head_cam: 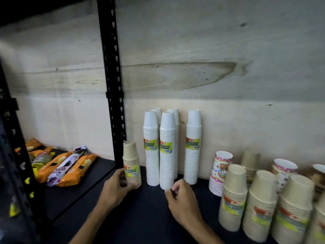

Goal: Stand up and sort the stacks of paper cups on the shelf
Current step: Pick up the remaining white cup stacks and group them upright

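Gripping short tan cup stack [131,164] low, left hand [117,186] curled round its base beside black upright [112,85] | right hand [181,199] loosely curled at foot of white stack [167,150]; contact unclear | 5 white stacks upright on shelf [144,213] | light, crushable, top-heavy: hold low, gently.

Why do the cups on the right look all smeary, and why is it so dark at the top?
In the head view, the tan cup stacks at the right edge are blurred and stretched by the wide lens; the white cup stacks in the middle look sharper. The top left corner lies in deep shadow, while the wooden back wall is dimly and unevenly lit.
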`<state>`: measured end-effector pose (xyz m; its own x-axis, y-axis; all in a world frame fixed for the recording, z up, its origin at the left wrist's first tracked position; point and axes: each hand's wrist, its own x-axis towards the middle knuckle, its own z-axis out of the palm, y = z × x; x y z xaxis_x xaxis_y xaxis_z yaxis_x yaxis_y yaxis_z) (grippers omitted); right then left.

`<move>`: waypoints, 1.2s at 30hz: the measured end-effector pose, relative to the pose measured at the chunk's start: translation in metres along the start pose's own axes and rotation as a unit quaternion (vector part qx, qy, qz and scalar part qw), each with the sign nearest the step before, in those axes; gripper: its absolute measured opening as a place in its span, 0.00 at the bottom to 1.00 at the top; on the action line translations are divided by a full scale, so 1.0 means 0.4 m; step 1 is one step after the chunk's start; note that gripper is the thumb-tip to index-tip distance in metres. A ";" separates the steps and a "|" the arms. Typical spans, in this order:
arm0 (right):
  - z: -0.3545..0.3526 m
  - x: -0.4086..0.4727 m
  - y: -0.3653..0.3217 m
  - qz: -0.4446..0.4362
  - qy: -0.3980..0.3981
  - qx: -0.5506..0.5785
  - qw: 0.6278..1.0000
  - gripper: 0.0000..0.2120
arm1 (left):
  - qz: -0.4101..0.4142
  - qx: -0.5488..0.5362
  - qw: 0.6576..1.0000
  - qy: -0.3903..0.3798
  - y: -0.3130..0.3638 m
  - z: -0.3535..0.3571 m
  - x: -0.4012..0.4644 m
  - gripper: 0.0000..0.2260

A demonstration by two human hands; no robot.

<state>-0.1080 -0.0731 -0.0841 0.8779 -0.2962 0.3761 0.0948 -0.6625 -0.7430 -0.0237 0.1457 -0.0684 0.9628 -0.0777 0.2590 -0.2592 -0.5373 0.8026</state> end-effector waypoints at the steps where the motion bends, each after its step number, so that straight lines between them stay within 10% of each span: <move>1: 0.000 -0.012 -0.019 -0.007 -0.003 0.010 1.000 0.10 | 0.012 0.010 1.000 -0.005 0.009 -0.006 -0.030 0.29; 7: 0.014 -0.041 -0.106 0.005 -0.104 0.146 0.984 0.31 | 0.077 0.019 0.995 -0.065 0.081 -0.009 -0.153 0.25; 20: -0.152 -0.156 -0.072 0.052 -0.047 0.110 0.991 0.24 | 0.108 0.278 0.937 -0.180 0.076 0.090 -0.255 0.52; 25: -0.267 -0.261 -0.035 0.037 -0.040 0.090 0.994 0.28 | 0.091 0.335 0.921 -0.173 0.081 0.126 -0.241 0.31; 36: -0.531 -0.404 0.086 0.057 -0.018 0.080 0.995 0.29 | 0.073 0.339 0.923 -0.168 0.081 0.153 -0.241 0.31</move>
<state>-0.3463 -0.1941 -0.0527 0.9029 -0.3376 0.2662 0.0637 -0.5074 -0.8593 -0.1201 0.0842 -0.1002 0.9207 -0.3846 0.0654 -0.3892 -0.8940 0.2221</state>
